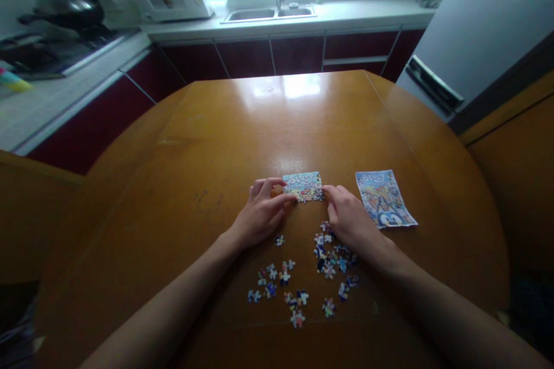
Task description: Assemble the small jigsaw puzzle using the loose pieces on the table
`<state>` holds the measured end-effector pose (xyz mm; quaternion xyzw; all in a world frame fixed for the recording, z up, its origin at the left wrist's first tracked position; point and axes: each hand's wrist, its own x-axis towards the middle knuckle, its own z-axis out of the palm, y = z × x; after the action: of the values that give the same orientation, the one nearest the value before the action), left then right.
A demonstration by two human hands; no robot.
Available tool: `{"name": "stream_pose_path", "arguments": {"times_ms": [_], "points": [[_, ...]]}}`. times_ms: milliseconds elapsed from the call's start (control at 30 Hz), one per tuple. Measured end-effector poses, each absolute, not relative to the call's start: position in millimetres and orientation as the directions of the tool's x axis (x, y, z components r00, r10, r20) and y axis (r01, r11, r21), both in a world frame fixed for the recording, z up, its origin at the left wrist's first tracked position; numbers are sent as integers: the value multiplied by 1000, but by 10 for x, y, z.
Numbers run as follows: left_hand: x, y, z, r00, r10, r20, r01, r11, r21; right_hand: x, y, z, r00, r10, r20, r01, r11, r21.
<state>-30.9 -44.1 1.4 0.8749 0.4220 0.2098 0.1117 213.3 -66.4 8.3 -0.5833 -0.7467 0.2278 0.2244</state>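
A partly assembled jigsaw puzzle (303,185) lies flat on the table in front of me, its lower edge jagged with tabs. My left hand (262,210) holds it from the left, the thumb at the lower edge and the fingers by the upper left corner. At its right edge, the fingers of my right hand (344,210) are closed together on the border; whether a separate piece is between them is too small to tell. Loose puzzle pieces (329,270) are heaped below my right hand, partly covered by it. More pieces (270,289) are scattered nearer to me, and a single piece (279,240) sits beside my left wrist.
A printed picture sheet (383,199) with a penguin lies right of my right hand. The wooden table (216,127) has a rounded outline. Beyond it stand a counter with a sink (251,14), a stove with a wok (69,8) at left, and a fridge (485,29) at right.
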Motion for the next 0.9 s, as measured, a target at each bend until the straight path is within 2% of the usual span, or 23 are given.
{"name": "stream_pose_path", "arguments": {"times_ms": [133, 267, 400, 467, 567, 900], "points": [[-305, -435, 3, 561, 788, 254, 697, -615, 368, 2134, -666, 96, -219, 973, 68, 769, 215, -602], [-317, -416, -10, 540, 793, 284, 656, -607, 448, 2130, -669, 85, -215, 974, 76, 761, 215, -612], [-332, -375, -3, 325, 869, 374, 626, -494, 604, 2139, -669, 65, -207, 974, 95, 736, 219, -641], [-341, -353, 3, 203, 901, 383, 606, -423, 674, 2156, -660, 74, -197, 975, 101, 715, 213, -666], [-350, -334, 6, 120, 920, 372, 564, -372, 737, 2209, -616, 123, -175, 980, 97, 673, 191, -714], [-342, -317, 0, 96, 924, 370, 540, -360, 760, 2483, -413, 197, -63, 995, 73, 665, 96, -740]]}}
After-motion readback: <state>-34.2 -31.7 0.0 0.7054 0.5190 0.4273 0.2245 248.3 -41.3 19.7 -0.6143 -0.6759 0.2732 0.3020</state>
